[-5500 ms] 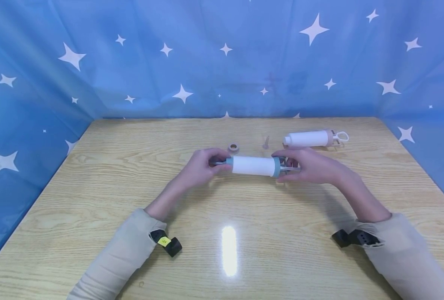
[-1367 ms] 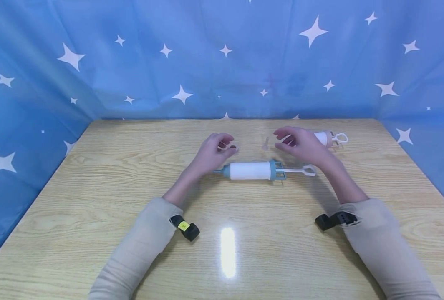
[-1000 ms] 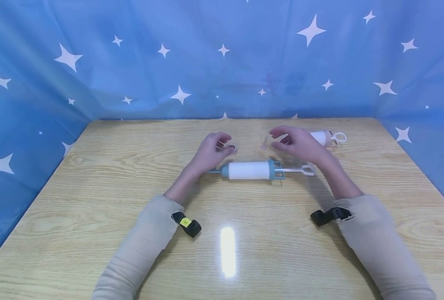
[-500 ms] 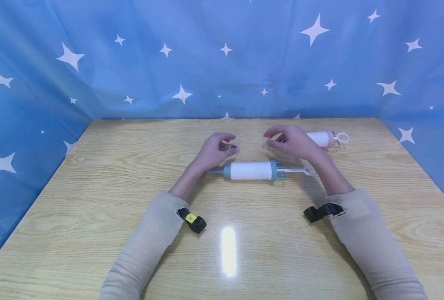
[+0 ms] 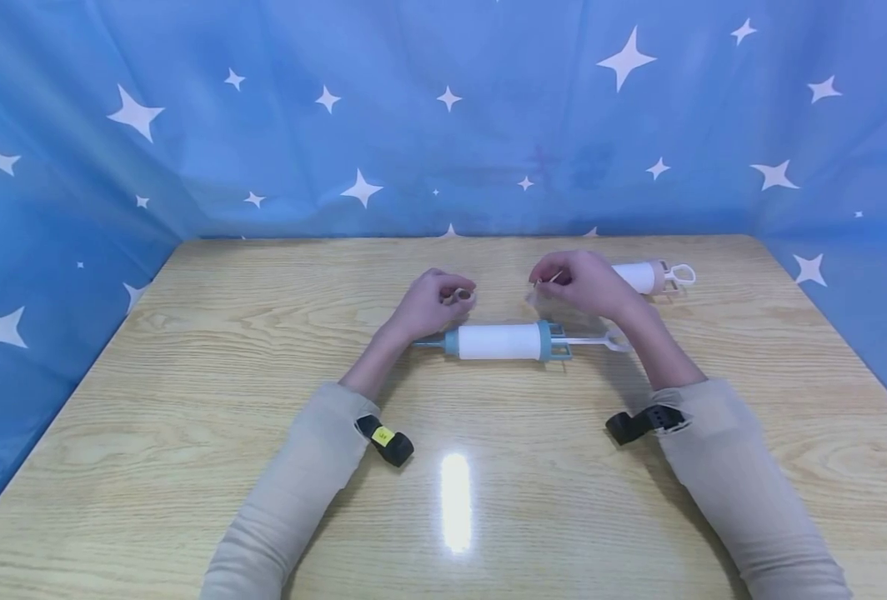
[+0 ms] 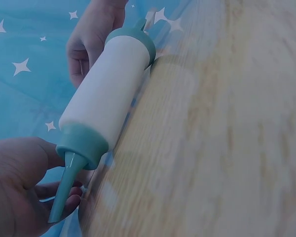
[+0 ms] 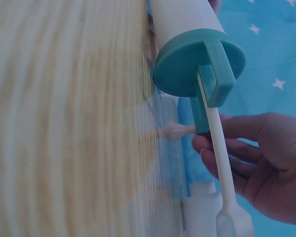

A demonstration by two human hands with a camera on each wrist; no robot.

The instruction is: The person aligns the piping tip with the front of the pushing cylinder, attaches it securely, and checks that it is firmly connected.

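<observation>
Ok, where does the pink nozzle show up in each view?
Head: the pink nozzle is right of centre, held by the right hand.
Left wrist: I can't make it out.
Right wrist: just right of centre, one end meeting that hand.
Shared landmark: the teal-ended tube, below the nozzle in head, diagonal at left in left wrist, at top in right wrist.
</observation>
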